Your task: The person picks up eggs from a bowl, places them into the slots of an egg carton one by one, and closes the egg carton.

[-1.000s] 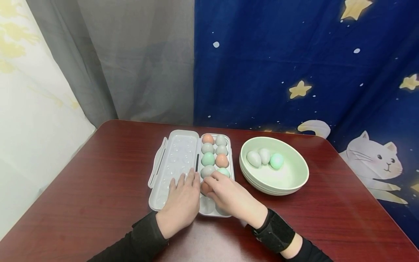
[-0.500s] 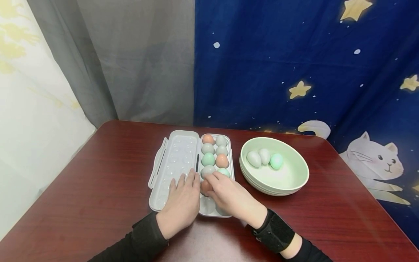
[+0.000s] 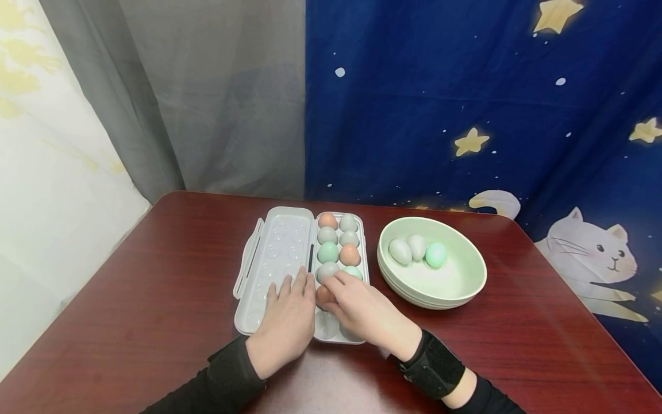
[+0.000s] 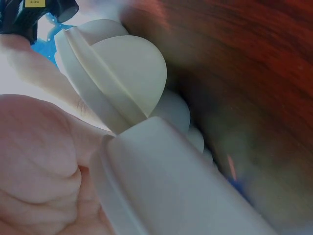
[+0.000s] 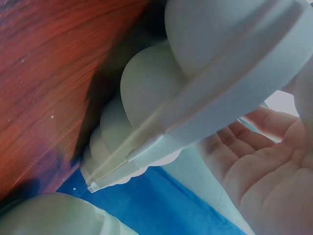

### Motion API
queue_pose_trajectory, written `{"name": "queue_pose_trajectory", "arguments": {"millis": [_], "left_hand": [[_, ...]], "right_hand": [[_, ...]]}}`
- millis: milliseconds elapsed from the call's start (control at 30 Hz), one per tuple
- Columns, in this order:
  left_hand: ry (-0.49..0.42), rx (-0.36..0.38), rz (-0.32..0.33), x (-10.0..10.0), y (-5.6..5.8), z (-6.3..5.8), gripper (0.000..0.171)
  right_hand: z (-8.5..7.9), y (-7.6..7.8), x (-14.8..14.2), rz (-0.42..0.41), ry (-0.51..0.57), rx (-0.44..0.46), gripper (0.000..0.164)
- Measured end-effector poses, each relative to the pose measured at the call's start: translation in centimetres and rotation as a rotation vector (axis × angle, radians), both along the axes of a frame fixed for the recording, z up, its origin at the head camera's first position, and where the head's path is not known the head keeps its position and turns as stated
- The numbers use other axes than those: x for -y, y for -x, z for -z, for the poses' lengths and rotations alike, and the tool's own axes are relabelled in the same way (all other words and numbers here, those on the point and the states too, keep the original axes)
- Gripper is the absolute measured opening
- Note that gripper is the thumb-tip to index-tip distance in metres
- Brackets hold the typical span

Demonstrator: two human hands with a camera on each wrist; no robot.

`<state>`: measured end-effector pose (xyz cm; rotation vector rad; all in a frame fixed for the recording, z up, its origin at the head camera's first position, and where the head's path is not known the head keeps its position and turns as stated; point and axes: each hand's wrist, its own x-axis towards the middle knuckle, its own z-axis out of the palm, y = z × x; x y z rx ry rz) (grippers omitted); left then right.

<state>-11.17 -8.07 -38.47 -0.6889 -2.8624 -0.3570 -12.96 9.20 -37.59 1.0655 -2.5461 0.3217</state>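
A pale plastic egg box [image 3: 327, 329] lies open on the table, its lid [image 3: 283, 238] folded out to the left. Several grey, green and orange eggs stand in its cups. My left hand [image 3: 287, 319] rests on the near part of the lid beside the hinge, fingers straight and spread. With thumb and fingertips my right hand [image 3: 368, 310] pinches a brown egg [image 3: 323, 296] at a cup in the left row, near the front; the hand hides part of it. The box's rounded undersides [image 5: 151, 85] show in the right wrist view, where the egg is hidden.
To the right of the box stands a stack of light green bowls [image 3: 457, 280]; the top one holds two pale eggs [image 3: 400, 252] and a mint green egg [image 3: 436, 255]. The dark red table [image 3: 176, 276] ends at curtains [image 3: 238, 115] behind.
The head view has shifted very slightly. Both hands, the brown egg and the box stay in nearly the same place.
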Motion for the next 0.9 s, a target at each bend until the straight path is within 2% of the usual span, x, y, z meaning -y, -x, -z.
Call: {"name": "queue_pose_trajectory", "arguments": {"millis": [367,500,633,767,900], "left_hand": [[-0.004,-0.025,0.002,0.0,0.1,0.2,0.048],[-0.007,-0.012,-0.001,0.2,0.0,0.2,0.050],[-0.015,0.012,-0.007,0.2,0.1,0.1,0.050],[-0.015,0.034,0.000,0.0,0.2,0.0,0.051],[-0.010,0.050,-0.003,0.1,0.2,0.0,0.051]], "right_hand": [[-0.6,0.0,-0.4,0.025,0.008,0.030,0.023],[-1.9,0.2,-1.4,0.025,0.065,0.007,0.029],[-3.8,0.5,-3.3,0.093,0.088,-0.037,0.025],[-5.7,0.6,-6.2,0.143,-0.020,-0.004,0.017],[-6.7,1.8,-9.8,0.095,-0.162,0.061,0.012]]}}
